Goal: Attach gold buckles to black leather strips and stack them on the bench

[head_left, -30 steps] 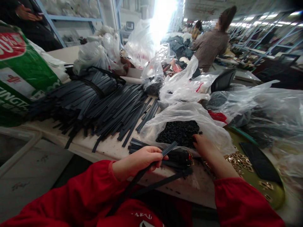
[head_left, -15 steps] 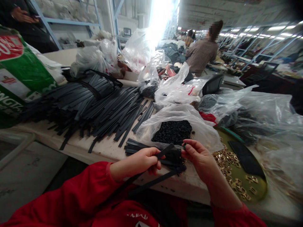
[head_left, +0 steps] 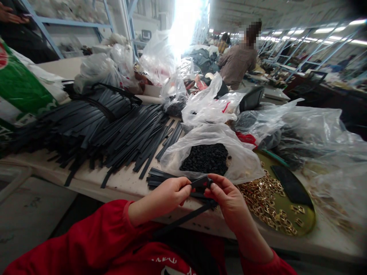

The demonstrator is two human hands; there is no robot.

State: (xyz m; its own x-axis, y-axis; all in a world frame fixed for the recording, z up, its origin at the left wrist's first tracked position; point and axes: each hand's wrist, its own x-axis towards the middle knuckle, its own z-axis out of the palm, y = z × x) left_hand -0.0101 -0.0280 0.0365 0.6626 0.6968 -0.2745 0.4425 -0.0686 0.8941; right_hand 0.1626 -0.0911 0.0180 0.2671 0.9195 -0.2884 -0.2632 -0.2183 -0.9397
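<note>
My left hand (head_left: 169, 193) is closed, pinching a flat black strap (head_left: 200, 182) near its end. Fingers of my right hand (head_left: 228, 196) close around a small black piece (head_left: 211, 183) right at the strap's tip; its exact shape is too small to tell. Beneath and beside both hands lie more black straps (head_left: 183, 218), some hanging over the table edge. Just beyond the hands, a heap of small black pieces (head_left: 204, 158) sits in an open clear plastic bag (head_left: 243, 160).
Gold metal buckles (head_left: 258, 194) lie on a yellow tray (head_left: 305, 225) to the right, with a black flat piece (head_left: 291, 183). Large piles of black straps (head_left: 129, 133) cover the table's left side. Plastic bags (head_left: 212, 107) crowd the back; a person (head_left: 239, 63) is farther off.
My right hand has moved left, bringing the small black piece to the strap's end. Both hands are now close together. The whole view has shifted slightly.
</note>
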